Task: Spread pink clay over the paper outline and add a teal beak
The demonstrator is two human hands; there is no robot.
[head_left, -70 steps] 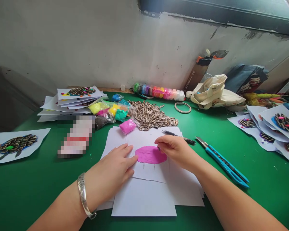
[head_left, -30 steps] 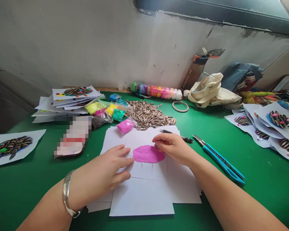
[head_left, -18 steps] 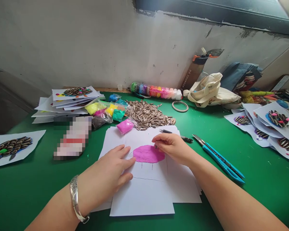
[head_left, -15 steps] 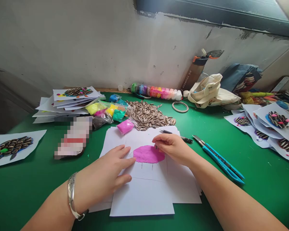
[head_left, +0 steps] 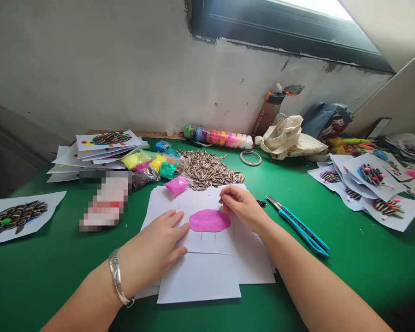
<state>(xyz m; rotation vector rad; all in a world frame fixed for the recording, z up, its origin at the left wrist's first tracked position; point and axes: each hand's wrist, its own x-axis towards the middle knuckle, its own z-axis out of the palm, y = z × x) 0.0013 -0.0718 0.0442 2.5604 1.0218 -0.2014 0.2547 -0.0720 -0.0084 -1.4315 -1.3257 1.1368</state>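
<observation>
An oval of flattened pink clay (head_left: 209,221) lies on white paper (head_left: 198,281), with short pencilled legs under it. My left hand (head_left: 155,244) rests on the paper with fingers spread, its fingertips at the clay's left edge. Just past the clay's upper right edge, my right hand (head_left: 240,206) pinches a small sunflower seed (head_left: 221,200); the fingers hide most of it. Behind the paper is a heap of striped sunflower seeds (head_left: 207,168). A packet of pink clay (head_left: 177,185) lies on the paper's top edge.
A blue utility knife (head_left: 299,226) with its blade out lies right of my right hand. Bagged clay (head_left: 158,162), a tape roll (head_left: 251,157) and a bottle (head_left: 268,113) stand farther back. Seed pictures lie left (head_left: 20,216) and right (head_left: 371,175); a blurred-out object (head_left: 105,203) lies left.
My right hand has tilted, bringing the seed from over the clay's right end to just above its upper edge. My left hand stays flat. The view has shifted slightly.
</observation>
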